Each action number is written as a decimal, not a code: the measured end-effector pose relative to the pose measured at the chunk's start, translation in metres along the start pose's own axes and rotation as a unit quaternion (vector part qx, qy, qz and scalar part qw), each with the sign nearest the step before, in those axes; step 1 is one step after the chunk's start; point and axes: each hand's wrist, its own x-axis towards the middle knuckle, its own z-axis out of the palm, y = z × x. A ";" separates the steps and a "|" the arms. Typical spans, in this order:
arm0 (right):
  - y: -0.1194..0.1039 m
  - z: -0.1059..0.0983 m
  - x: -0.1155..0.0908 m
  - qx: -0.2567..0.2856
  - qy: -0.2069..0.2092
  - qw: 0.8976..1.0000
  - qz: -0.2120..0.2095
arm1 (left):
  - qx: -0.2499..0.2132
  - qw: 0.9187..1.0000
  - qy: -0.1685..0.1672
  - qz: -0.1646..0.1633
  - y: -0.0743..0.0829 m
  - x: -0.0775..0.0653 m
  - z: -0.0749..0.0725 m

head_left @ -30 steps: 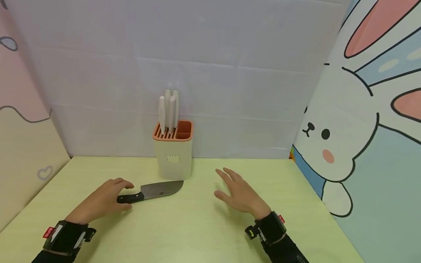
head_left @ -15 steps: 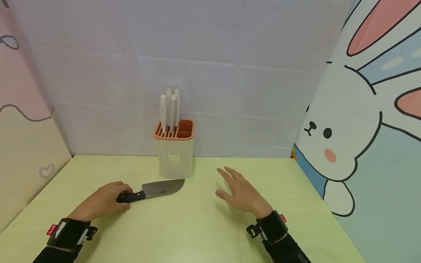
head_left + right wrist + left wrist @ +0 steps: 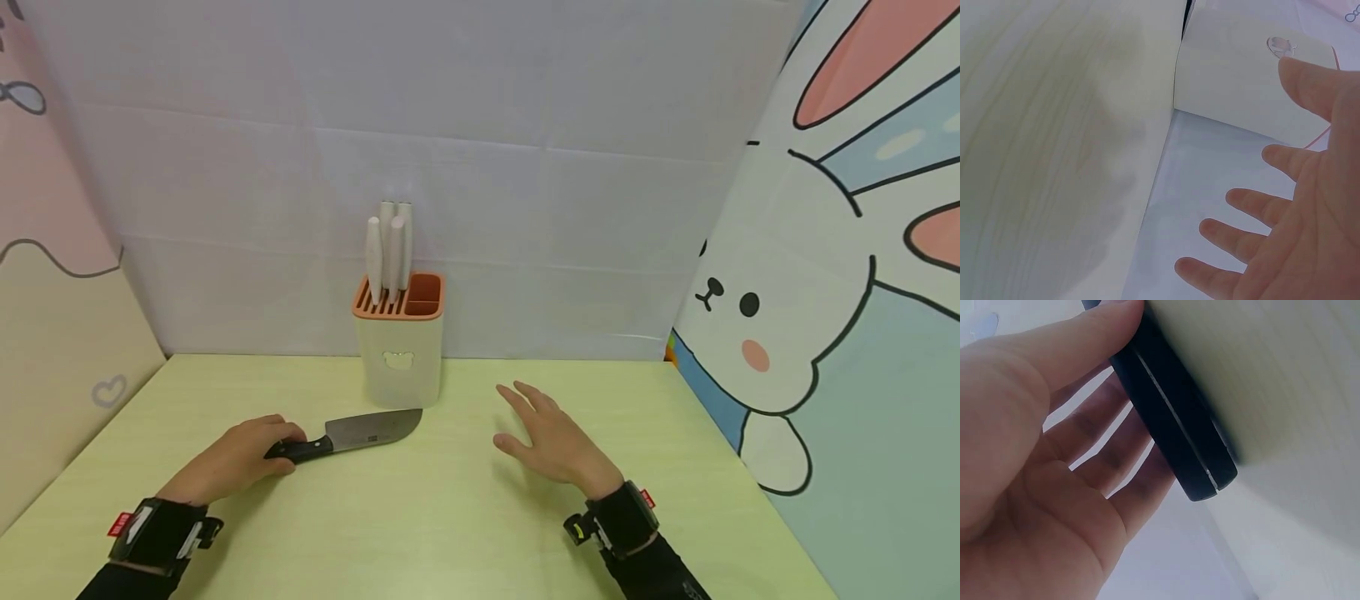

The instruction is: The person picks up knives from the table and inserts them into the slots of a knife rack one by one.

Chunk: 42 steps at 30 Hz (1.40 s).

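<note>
Matt steel knife blade (image 3: 373, 428), glossy black handle (image 3: 1172, 434)

We see a staged recording booth w/ kitchen props, not a real kitchen. A pale green counter (image 3: 450, 517) is boxed in by a creased white sheet backdrop (image 3: 480, 167) and cartoon panels: a big rabbit (image 3: 757, 325) at right, pink & cream w/ a heart (image 3: 108, 390) at left. A cream knife block (image 3: 400, 346) w/ white handles stands at the back.
</note>
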 end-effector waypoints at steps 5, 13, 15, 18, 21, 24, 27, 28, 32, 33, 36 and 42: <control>0.000 0.000 -0.001 0.000 -0.001 1.000 0.002 | -0.005 1.000 -0.002 0.009 0.000 0.000 -0.001; 0.000 -0.001 -0.001 -0.001 0.000 1.000 0.002 | -0.003 1.000 -0.011 0.019 0.003 0.002 0.004; 0.000 -0.001 0.000 0.000 0.000 1.000 0.002 | -0.005 1.000 -0.012 0.017 0.005 0.003 0.004; 0.000 0.000 0.000 0.002 0.000 1.000 0.001 | -0.006 1.000 -0.011 0.023 0.008 0.004 0.005; 0.001 0.000 0.000 0.000 -0.002 1.000 0.001 | -0.007 1.000 -0.007 0.029 0.012 0.005 0.006; 0.001 0.000 0.001 -0.002 0.000 1.000 0.001 | -0.004 0.999 -0.004 0.035 0.016 0.008 0.009; 0.001 0.000 0.000 -0.001 0.001 1.000 0.002 | 0.000 0.999 -0.003 0.036 0.020 0.012 0.011; 0.001 0.001 0.000 -0.001 0.001 1.000 0.003 | 0.001 0.999 -0.002 0.039 0.021 0.013 0.012; 0.001 0.001 0.000 -0.004 0.000 1.000 0.003 | -0.004 0.998 -0.003 0.058 0.027 0.017 0.014; 0.001 0.001 0.000 -0.004 0.001 1.000 0.003 | -0.006 0.998 -0.004 0.062 0.029 0.018 0.014; 0.001 0.001 0.000 -0.005 0.002 1.000 0.001 | -0.011 0.998 -0.006 0.068 0.034 0.020 0.015; 0.001 0.001 0.000 -0.004 0.001 1.000 -0.001 | -0.015 0.998 -0.009 0.063 0.047 0.025 0.019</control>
